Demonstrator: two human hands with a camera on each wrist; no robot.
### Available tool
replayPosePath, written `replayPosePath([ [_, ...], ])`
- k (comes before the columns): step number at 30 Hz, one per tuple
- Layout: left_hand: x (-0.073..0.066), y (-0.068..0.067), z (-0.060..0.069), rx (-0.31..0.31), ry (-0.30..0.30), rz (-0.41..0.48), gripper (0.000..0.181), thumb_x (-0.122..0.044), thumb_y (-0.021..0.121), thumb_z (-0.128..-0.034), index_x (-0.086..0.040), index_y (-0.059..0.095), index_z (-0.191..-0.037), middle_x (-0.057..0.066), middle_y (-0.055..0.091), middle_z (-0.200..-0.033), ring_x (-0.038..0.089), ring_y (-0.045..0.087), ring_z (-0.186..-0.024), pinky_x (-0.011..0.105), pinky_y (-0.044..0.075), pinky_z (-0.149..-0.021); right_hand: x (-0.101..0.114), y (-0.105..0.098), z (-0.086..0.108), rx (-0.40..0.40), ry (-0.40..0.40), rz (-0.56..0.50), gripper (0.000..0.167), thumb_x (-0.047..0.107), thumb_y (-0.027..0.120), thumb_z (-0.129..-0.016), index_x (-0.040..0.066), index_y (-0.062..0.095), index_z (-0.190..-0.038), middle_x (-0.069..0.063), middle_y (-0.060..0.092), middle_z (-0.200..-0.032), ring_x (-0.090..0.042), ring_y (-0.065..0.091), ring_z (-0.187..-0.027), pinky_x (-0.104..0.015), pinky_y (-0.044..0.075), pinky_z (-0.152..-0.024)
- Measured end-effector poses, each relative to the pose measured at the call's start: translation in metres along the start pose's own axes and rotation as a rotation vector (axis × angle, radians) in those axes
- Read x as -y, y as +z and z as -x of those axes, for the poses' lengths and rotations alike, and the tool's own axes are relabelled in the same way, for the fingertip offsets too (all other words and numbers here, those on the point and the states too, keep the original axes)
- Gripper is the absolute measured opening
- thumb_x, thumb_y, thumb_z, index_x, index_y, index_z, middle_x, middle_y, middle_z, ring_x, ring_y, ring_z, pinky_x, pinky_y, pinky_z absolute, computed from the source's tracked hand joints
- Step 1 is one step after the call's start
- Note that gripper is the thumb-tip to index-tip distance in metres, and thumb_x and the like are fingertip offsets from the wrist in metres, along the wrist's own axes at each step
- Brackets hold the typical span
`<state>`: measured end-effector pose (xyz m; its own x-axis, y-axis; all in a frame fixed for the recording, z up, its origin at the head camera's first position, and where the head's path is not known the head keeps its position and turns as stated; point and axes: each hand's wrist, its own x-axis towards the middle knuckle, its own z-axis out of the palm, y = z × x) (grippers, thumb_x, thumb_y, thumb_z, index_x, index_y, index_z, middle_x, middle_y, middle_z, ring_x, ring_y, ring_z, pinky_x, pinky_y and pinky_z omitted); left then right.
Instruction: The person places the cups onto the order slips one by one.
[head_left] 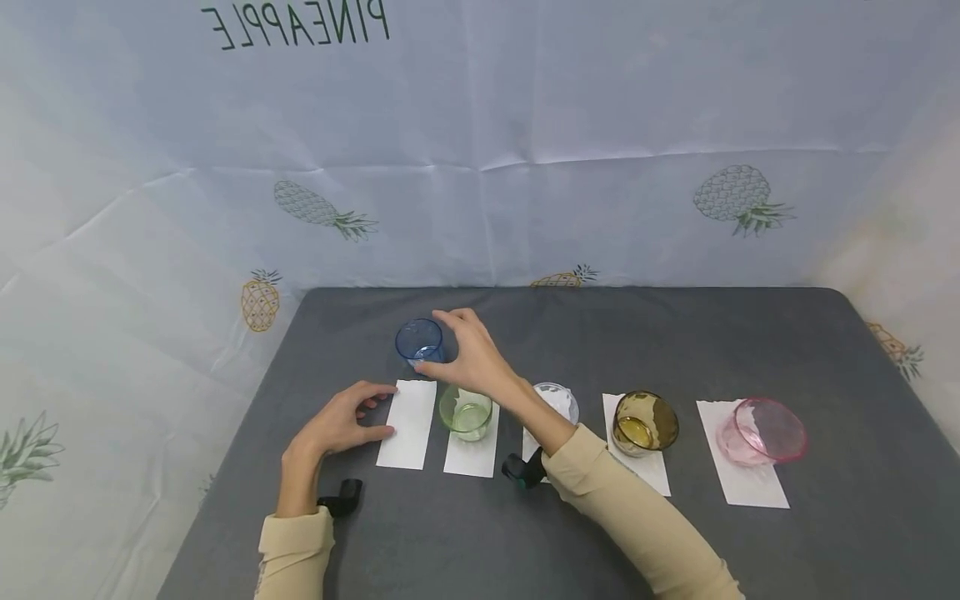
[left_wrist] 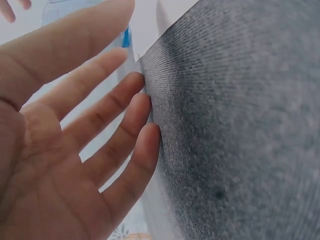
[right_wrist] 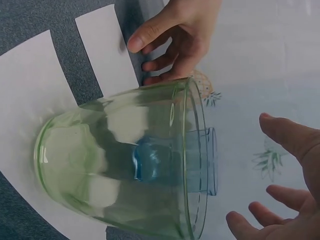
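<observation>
A blue glass (head_left: 420, 342) stands on the dark table beyond the leftmost white paper strip (head_left: 407, 425). My right hand (head_left: 471, 354) reaches over to it with thumb and fingers spread at its right side. In the right wrist view that hand (right_wrist: 292, 187) holds nothing; whether it touches the blue glass is hard to tell. My left hand (head_left: 333, 425) lies at the left edge of the bare strip, fingertips by the paper, fingers loosely extended in the left wrist view. A green glass (head_left: 467, 414) sits on the neighbouring strip, close below my right wrist.
To the right, a clear glass (head_left: 557, 402), partly behind my right forearm, an amber glass (head_left: 645, 422) and a pink glass (head_left: 761, 431) each stand on a paper strip. A curtain with pineapples (head_left: 480, 108) hangs behind the grey table (head_left: 450, 550).
</observation>
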<state>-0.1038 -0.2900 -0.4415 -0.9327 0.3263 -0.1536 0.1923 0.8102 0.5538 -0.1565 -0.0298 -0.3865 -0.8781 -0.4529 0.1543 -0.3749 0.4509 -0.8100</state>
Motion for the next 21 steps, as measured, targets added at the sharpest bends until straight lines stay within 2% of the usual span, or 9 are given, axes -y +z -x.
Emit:
replayPosePath([
  [9,-0.002,0.001,-0.004,0.004,-0.039,0.003,0.055,-0.019,0.087,-0.0809,-0.006,0.067,-0.130,0.014,0.064,-0.121,0.029,0.061,-0.106,0.048,0.055,-0.091,-0.001,0.008,-0.019,0.076,0.089,0.009,0.090,0.033,0.085,-0.084,0.003,0.040,-0.155,-0.023,0.040,-0.155,-0.041,0.043,-0.142,-0.055,0.044,-0.113],
  [21,-0.003,0.004,-0.005,0.004,-0.064,-0.020,0.057,-0.015,0.090,-0.0766,-0.006,0.068,-0.129,0.013,0.062,-0.120,0.028,0.059,-0.107,0.050,0.055,-0.094,-0.010,0.021,-0.029,0.059,0.169,0.021,0.096,0.032,0.085,-0.083,-0.002,0.035,-0.156,-0.026,0.038,-0.156,-0.042,0.041,-0.145,-0.053,0.042,-0.116],
])
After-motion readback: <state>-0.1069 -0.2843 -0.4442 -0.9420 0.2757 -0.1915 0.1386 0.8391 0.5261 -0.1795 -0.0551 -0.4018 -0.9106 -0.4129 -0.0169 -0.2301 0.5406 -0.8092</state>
